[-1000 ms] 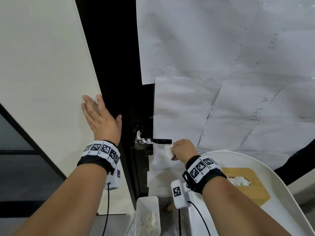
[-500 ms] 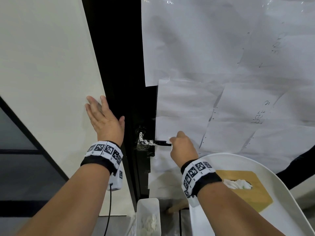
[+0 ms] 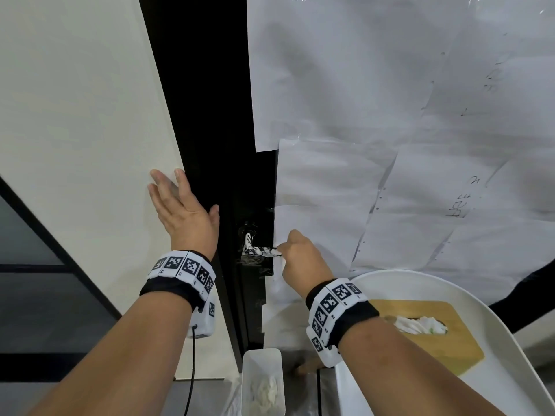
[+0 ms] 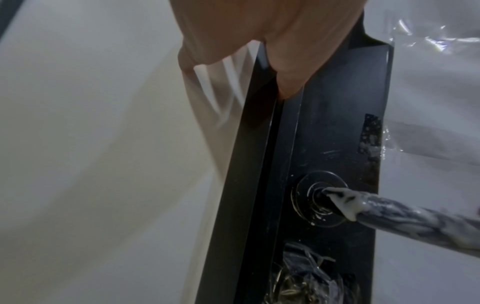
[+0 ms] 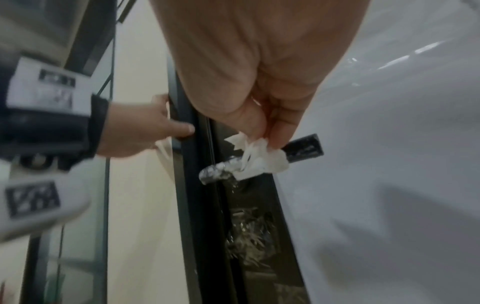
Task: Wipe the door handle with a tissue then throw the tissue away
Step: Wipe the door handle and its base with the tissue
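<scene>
The door handle (image 5: pixel 303 149) sticks out from the black door frame (image 3: pixel 210 115), smeared w/ white paste near its base, and the right hand (image 3: pixel 303 259) pinches a crumpled tissue (image 5: pixel 262 162) around its middle. Left hand (image 3: pixel 183 214) lies flat, fingers straight, on the cream wall (image 3: pixel 75 100) beside the frame. Below: small white bin (image 3: pixel 263 382) w/ used tissues, white table (image 3: pixel 450 295) w/ wooden tissue box (image 3: pixel 435 331); paper sheets (image 3: pixel 390 100) cover the door.

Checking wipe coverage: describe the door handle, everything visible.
The door handle is a black lever jutting sideways from a round metal rose on the dark door stile. White residue smears the rose end; the free tip looks clean. The right hand pinches a crumpled white tissue around its middle.
</scene>
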